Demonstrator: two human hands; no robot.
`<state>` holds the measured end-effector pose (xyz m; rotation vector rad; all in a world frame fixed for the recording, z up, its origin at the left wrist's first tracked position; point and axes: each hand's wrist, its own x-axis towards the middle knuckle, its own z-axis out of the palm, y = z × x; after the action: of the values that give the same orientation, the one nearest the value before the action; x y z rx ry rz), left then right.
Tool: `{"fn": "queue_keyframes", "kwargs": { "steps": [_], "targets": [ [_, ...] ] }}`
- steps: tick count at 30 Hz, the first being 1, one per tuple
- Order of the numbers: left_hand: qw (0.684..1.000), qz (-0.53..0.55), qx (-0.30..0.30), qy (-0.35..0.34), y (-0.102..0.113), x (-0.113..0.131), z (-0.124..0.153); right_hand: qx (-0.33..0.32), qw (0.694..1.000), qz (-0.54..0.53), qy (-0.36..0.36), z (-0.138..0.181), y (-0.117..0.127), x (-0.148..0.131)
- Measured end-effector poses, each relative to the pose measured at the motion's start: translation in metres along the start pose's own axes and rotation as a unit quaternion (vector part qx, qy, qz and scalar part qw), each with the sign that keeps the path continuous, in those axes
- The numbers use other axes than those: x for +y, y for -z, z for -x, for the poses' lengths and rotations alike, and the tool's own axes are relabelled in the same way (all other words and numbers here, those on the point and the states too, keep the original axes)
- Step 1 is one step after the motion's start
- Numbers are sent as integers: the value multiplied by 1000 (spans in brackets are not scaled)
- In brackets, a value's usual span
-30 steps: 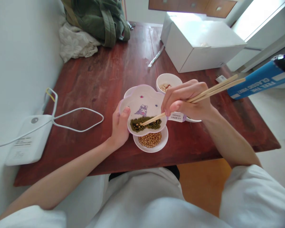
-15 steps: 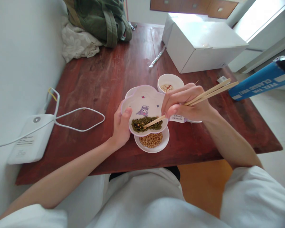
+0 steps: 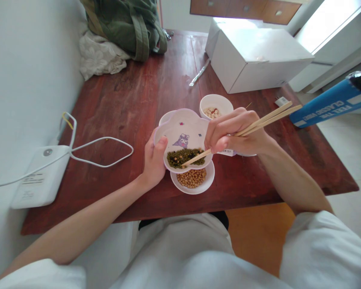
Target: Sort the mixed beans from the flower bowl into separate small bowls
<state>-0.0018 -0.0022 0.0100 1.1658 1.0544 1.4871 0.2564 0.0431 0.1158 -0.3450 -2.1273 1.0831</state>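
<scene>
Table (image 3: 123, 100) | left grip (image 3: 155, 160): clasping bowl (image 3: 185, 125) | right grip (image 3: 236, 130): closed round chopsticks (image 3: 272, 120)

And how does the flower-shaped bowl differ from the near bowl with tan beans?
The flower-shaped bowl has a scalloped lilac rim and a printed figure; the near bowl looks plain white. The first is held tilted by the left hand; the second seems to rest on the table. The first contains mostly green beans, the second tan beans. Both have pale interiors.

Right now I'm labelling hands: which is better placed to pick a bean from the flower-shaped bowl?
Right hand, likely: it holds the chopsticks, tips among the mung beans; the left hand grips the flower-shaped bowl.
</scene>
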Motion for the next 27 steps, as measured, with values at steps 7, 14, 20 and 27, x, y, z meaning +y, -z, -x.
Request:
{"fn": "queue_keyframes", "kwargs": {
  "steps": [7, 14, 20, 27],
  "targets": [
    [1000, 3, -3, -6, -2, 4, 0, 1, 999, -21, 32, -1, -4, 3],
    [1000, -1, -1, -17, -3, 5, -1, 0, 999, -3, 36, -2, -3, 0],
    [999, -7, 0, -38, -3, 5, -2, 15, 999, 3, 50, -2, -7, 2],
    [999, -12, -10, -41, -2, 5, -2, 30, 998, -31, 43, -1, -2, -3]
  ]
}}
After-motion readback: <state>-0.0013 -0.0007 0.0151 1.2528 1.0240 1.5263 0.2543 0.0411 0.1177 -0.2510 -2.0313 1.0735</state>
